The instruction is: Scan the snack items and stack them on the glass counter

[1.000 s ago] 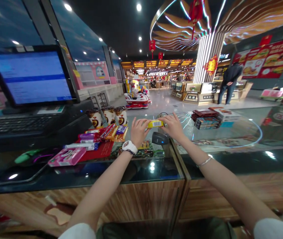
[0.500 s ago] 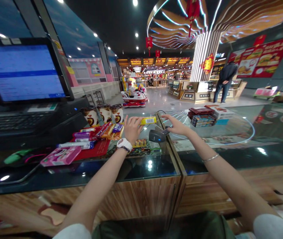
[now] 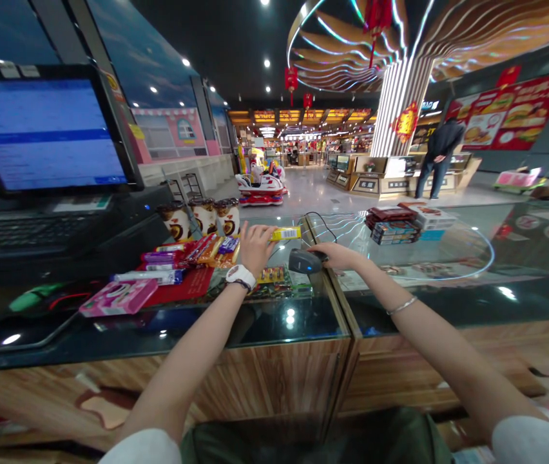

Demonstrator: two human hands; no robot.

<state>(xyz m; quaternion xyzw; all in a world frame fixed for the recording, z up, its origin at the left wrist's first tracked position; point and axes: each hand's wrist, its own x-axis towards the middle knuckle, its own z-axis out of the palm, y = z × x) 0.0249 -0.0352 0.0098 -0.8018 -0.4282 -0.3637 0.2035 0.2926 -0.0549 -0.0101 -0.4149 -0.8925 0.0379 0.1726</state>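
Note:
A small yellow box (image 3: 288, 233) with a barcode facing me is held by one end in my left hand (image 3: 255, 246), above the glass counter. My right hand (image 3: 340, 256) is closed around the handle of a black barcode scanner (image 3: 302, 261) with a small blue light. The scanner lies just below and right of the box, apart from it. Left of my left hand, several wrapped snack bars (image 3: 207, 251) rest on a red sheet (image 3: 192, 290). A pink packet (image 3: 118, 298) sits at the near left.
A monitor (image 3: 52, 132) and keyboard (image 3: 23, 235) stand at the left. Behind the snacks are three lidded cups (image 3: 202, 218). Stacked boxes (image 3: 393, 225) sit on the glass to the right. A person (image 3: 439, 158) stands beyond the counter.
My right hand has come down from just over the scanner and closed on its handle. My left hand and the yellow box stay nearly in place.

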